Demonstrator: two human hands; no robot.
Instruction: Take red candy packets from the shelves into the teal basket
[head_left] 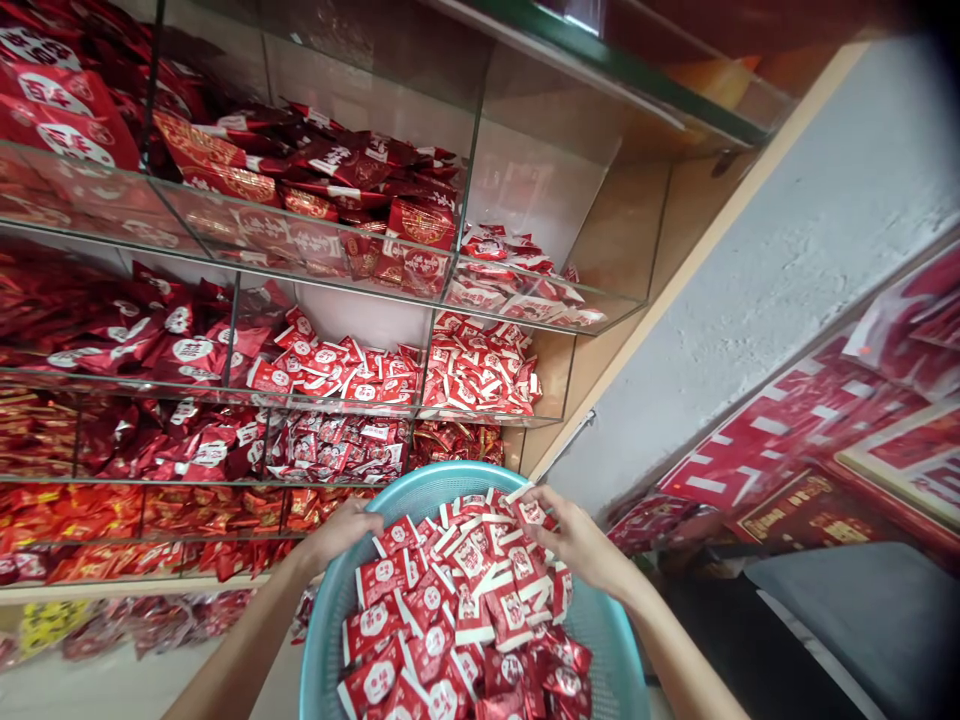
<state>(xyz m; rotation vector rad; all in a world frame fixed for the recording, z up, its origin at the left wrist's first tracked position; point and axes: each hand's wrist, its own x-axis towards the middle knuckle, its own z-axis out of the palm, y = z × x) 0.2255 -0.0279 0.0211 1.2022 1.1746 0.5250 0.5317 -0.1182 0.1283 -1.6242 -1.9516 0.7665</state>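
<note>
A turquoise plastic basket (322, 610) full of small red-and-white wrapped packets (431, 595), which look like candy, sits low in front of me. My left hand (341, 530) grips the basket's left rim, its fingers curled over the edge. At the far right side of the basket, my right hand (566, 535) reaches over the rim. Its fingers close on a red packet (531, 512) at the top of the heap. Darker red packets (525, 675) lie in the near right part of the basket.
Ahead, a shelf unit with clear glass dividers (360, 270) holds several compartments of red packets (484, 370). A wooden side panel (600, 340) ends it at the right. Beyond stand a grey wall (720, 300), hanging red packages (780, 430) and a dark grey surface (862, 600).
</note>
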